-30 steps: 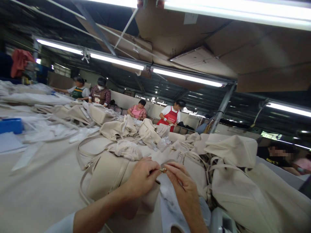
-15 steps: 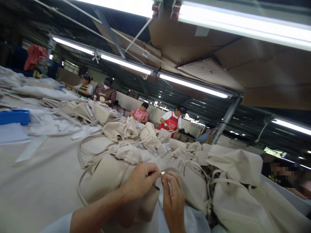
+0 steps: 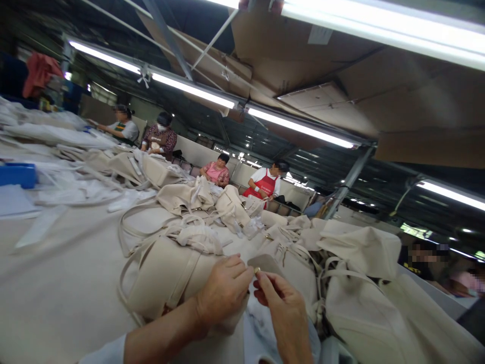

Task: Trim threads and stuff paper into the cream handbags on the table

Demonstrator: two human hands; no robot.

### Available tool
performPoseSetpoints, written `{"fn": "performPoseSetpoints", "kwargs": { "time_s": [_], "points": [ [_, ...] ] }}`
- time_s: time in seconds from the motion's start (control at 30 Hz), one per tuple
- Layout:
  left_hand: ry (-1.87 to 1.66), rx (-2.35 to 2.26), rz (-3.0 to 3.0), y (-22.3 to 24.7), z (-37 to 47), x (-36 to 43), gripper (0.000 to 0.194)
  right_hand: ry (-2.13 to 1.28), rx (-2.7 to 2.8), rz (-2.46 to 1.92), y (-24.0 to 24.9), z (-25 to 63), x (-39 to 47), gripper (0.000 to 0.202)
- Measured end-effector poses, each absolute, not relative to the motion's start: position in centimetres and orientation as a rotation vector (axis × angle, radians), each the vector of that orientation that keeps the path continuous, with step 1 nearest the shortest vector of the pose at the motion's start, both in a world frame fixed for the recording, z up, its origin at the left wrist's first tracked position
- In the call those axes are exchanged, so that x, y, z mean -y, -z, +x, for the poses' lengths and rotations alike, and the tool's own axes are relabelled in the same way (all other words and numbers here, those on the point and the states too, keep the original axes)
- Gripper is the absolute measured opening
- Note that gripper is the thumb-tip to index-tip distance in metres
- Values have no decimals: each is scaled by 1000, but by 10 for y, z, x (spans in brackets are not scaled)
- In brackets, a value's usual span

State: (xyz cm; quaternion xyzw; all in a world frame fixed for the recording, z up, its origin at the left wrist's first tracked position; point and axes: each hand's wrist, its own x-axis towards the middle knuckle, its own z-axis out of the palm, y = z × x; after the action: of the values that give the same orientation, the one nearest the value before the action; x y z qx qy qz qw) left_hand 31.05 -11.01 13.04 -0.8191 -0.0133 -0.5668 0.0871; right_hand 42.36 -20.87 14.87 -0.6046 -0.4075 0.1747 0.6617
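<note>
A beige bag (image 3: 161, 278) lies on its side in front of me, its straps looping out to the left. My left hand (image 3: 225, 290) rests over the bag's right end with the fingers closed; what they pinch is hidden. Between the thumb and fingers of my right hand (image 3: 284, 306) is a small gold-coloured metal fitting (image 3: 257, 271), close to the left fingertips. Just behind it a beige flap (image 3: 265, 263) shows. Whether the fitting is joined to the bag, I cannot tell.
More beige bags (image 3: 364, 308) are heaped on the right and along the middle of the table (image 3: 64, 283). On the left are a blue tray (image 3: 17, 175) and white paper sheets (image 3: 15, 199). Several people work across the table, one in a red apron (image 3: 263, 184).
My left hand has closed further and rolled over the bag's end. My right hand has turned, its thumb now on the fitting. The whole view has shifted slightly.
</note>
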Motion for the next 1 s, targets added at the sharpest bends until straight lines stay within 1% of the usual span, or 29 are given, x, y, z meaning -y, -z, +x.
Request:
{"fn": "performPoseSetpoints", "kwargs": {
  "time_s": [0.17,0.37,0.47,0.6,0.77,0.87,0.93,1.0],
  "points": [
    [1625,-56,-2319,-126,312,107,24,-487,896,-1356,-147,430,206,43],
    [1585,-94,-2284,-128,310,106,27,-428,975,-1421,-151,436,201,27],
    [1614,-73,-2271,-127,310,106,24,-400,964,-1406,-151,434,199,24],
    [1690,23,-2383,-126,313,109,25,-422,903,-1298,-144,426,193,23],
    [1871,287,-2699,-131,316,112,20,-666,933,-1141,-122,417,185,28],
    [1888,545,-2944,-142,311,111,19,-549,995,-1226,-114,425,188,36],
    [1846,686,-3154,-151,307,110,19,-414,981,-1255,-116,434,193,34],
    [1797,777,-3362,-158,303,110,21,-340,986,-1258,-123,442,197,41]
  ]
}}
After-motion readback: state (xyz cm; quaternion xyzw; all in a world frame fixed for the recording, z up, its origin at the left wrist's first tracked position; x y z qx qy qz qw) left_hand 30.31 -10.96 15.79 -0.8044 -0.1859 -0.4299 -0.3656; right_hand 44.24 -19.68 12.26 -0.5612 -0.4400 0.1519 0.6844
